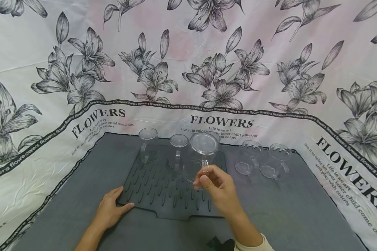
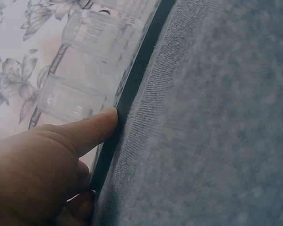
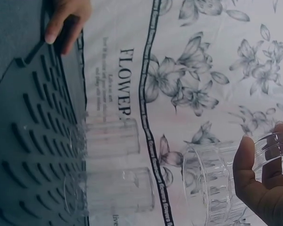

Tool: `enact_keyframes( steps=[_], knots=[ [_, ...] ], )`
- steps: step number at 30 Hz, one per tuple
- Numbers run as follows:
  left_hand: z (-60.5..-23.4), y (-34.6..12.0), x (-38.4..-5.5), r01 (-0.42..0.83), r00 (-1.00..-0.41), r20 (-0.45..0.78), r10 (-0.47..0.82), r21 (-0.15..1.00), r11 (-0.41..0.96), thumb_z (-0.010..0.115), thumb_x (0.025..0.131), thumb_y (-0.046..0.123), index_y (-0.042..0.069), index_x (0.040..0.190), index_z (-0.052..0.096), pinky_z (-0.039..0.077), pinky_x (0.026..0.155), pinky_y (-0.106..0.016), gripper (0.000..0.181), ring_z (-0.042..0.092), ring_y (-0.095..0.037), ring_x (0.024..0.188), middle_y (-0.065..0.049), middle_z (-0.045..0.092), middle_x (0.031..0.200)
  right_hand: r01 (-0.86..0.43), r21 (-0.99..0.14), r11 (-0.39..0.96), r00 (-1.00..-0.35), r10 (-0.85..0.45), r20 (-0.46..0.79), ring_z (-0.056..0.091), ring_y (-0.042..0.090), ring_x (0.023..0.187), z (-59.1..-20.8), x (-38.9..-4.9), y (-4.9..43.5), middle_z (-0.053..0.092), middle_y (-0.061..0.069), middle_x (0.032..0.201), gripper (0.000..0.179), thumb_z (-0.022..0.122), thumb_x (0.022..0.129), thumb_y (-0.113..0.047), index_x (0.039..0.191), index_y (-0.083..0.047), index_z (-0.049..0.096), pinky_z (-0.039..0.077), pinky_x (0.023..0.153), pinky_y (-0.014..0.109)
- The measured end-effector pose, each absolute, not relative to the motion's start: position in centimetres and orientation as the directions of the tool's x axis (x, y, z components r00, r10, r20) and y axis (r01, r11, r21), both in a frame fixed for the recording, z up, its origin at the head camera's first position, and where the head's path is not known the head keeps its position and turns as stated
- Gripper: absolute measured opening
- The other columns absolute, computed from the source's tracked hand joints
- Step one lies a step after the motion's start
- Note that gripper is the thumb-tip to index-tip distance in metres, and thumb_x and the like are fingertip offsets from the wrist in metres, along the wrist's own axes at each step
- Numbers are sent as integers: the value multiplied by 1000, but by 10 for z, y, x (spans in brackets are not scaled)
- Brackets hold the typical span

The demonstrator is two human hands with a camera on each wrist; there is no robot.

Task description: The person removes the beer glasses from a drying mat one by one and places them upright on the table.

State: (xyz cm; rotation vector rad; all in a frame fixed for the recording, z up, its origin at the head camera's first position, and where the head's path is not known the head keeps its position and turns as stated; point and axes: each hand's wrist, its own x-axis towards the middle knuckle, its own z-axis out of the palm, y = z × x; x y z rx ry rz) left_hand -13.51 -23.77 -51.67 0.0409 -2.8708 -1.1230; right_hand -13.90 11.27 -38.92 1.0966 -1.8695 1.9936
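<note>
In the head view my right hand [image 1: 218, 186] grips the handle of a clear glass mug [image 1: 204, 143], held base up over the black drying mat [image 1: 163, 211]. The right wrist view shows this mug [image 3: 210, 183] at the fingertips, its wall ribbed. My left hand [image 1: 110, 209] holds the mat's near left corner, thumb along the front edge and fingers at the left side. Close up in the left wrist view, the thumb lies on the mat's dark edge [image 2: 132, 94]. Toward the back of the mat, two more clear mugs, a left one [image 1: 148, 134] and a middle one [image 1: 178, 141], stand base up.
To the mat's right, two clear glass mugs, one nearer the mat [image 1: 249, 157] and one farther right [image 1: 274, 162], stand upright on the grey cloth-covered table [image 1: 289, 209]. A flower-printed curtain [image 1: 157, 118] rises along the back and sides. Something dark [image 1: 221, 244] lies by the right sleeve.
</note>
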Motion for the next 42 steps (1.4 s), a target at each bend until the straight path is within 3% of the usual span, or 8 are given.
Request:
enact_keyframes(
  steps=[17, 31, 34, 42],
  knots=[
    [-515, -234, -134, -6, -998, 48, -49, 658, 753, 78, 80, 41, -11, 140, 41, 28, 102, -62, 87, 30, -49, 131, -30, 39, 141, -630, -764, -138, -732, -221, 644, 65, 25, 73, -380, -141, 162, 64, 12, 83, 14, 53, 98, 3, 102, 16, 55, 57, 67, 36],
    [-517, -234, -134, -27, -998, 29, -62, 665, 746, 77, 81, 41, -10, 142, 39, 25, 103, -63, 88, 28, -49, 132, -29, 36, 143, -684, -700, -206, -685, -149, 713, 66, 20, 73, -374, -146, 192, 65, 13, 81, 21, 51, 98, 4, 101, 25, 50, 56, 70, 32],
    [-516, -233, -133, -36, -998, 18, -64, 667, 744, 77, 81, 40, -10, 142, 38, 25, 103, -63, 88, 28, -49, 132, -30, 35, 144, -703, -694, -156, -679, -144, 720, 65, 18, 73, -372, -145, 196, 64, 11, 80, 20, 53, 97, 2, 99, 22, 53, 56, 71, 29],
    [-512, -233, -133, -37, -998, 5, -55, 664, 747, 77, 81, 39, -11, 141, 38, 27, 101, -64, 87, 29, -51, 130, -31, 36, 142, -783, -611, -118, -605, -82, 792, 66, 17, 78, -371, -144, 204, 69, 14, 90, 10, 61, 87, 15, 96, 16, 66, 54, 75, 25]
  ],
)
